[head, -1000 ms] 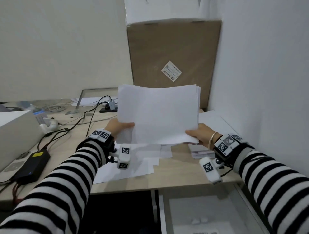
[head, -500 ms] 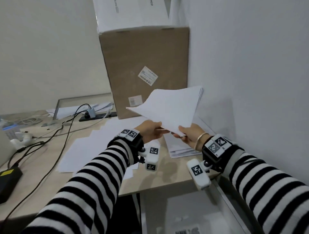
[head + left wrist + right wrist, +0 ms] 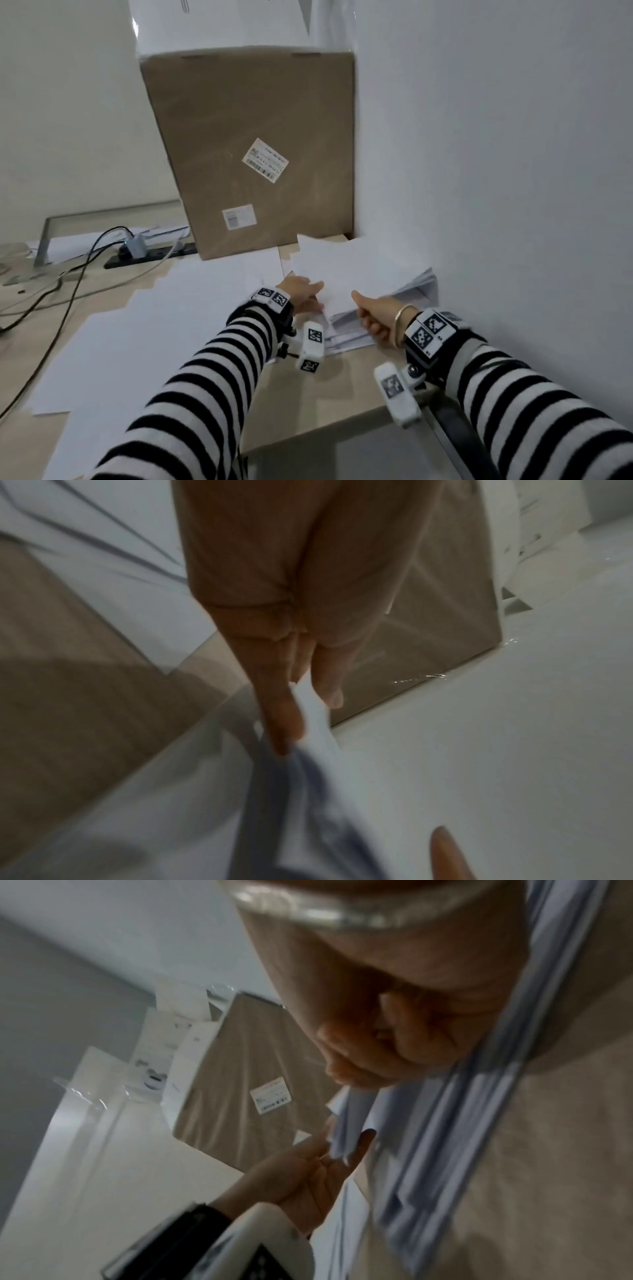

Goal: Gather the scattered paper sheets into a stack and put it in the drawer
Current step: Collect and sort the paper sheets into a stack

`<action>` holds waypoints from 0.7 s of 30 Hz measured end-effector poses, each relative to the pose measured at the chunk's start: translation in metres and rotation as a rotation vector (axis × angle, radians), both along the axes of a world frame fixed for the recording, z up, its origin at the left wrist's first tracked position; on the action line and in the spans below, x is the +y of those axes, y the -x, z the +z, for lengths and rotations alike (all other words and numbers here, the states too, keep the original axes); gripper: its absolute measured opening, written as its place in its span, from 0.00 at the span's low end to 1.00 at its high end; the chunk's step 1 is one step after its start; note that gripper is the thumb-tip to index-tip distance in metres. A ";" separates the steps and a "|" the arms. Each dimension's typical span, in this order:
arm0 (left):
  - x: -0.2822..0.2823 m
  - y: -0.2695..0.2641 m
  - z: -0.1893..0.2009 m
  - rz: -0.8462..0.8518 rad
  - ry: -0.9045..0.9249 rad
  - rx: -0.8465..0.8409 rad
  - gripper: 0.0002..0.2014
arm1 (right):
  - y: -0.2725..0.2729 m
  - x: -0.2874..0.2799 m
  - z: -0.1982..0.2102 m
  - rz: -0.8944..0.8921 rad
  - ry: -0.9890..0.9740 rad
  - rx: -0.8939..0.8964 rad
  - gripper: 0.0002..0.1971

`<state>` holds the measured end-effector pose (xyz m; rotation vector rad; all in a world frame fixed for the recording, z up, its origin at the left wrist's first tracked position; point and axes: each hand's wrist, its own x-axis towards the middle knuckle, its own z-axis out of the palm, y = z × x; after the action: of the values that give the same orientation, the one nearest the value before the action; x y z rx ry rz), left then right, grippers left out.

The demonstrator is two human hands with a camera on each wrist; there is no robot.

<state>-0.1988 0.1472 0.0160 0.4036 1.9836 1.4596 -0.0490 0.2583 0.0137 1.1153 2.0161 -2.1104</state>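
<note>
The worktop (image 3: 329,397) carries all items. A large cardboard box (image 3: 253,144) stands at its far edge, against the wall at the right. Loose paper sheets (image 3: 164,318) lie spread over the middle and left of the worktop, overlapping one another, and reach to the near edge. A black power strip (image 3: 150,255) with cables lies along the far edge, left of the box.

The paper stack (image 3: 370,274) sits at the right edge of the worktop, near the far right corner, just in front of the box and beside the wall. Its lower sheets rest on the worktop; the upper sheets are fanned and uneven at the near side.

The right hand (image 3: 380,315) grips the near corner of the stack: thumb on top, fingers curled under the upper sheets. The right wrist view confirms the curled fingers (image 3: 359,1053) closed on the sheet edges.

The left hand (image 3: 303,294) lies at the left edge of the stack with fingers extended and close together. The fingertips (image 3: 284,723) touch the sheet edges; no pinch is evident.
</note>
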 end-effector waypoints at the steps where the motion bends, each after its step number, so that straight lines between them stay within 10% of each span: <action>1: 0.000 0.000 -0.002 -0.002 0.007 -0.009 0.22 | 0.002 0.000 -0.004 0.020 0.010 -0.035 0.23; 9: -0.082 0.018 0.017 0.082 0.049 0.033 0.08 | 0.019 -0.022 0.024 0.092 -0.080 -0.006 0.19; 16: -0.218 0.053 0.019 0.304 0.537 0.324 0.15 | 0.075 -0.095 0.030 0.251 -0.236 0.038 0.04; 21: -0.279 0.041 0.007 0.380 0.739 0.307 0.16 | 0.098 -0.136 0.023 0.427 -0.580 -0.151 0.26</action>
<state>-0.2397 -0.1316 0.0226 -0.0906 2.7774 0.7769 -0.1469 0.1228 0.0369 0.7427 2.5709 -1.2416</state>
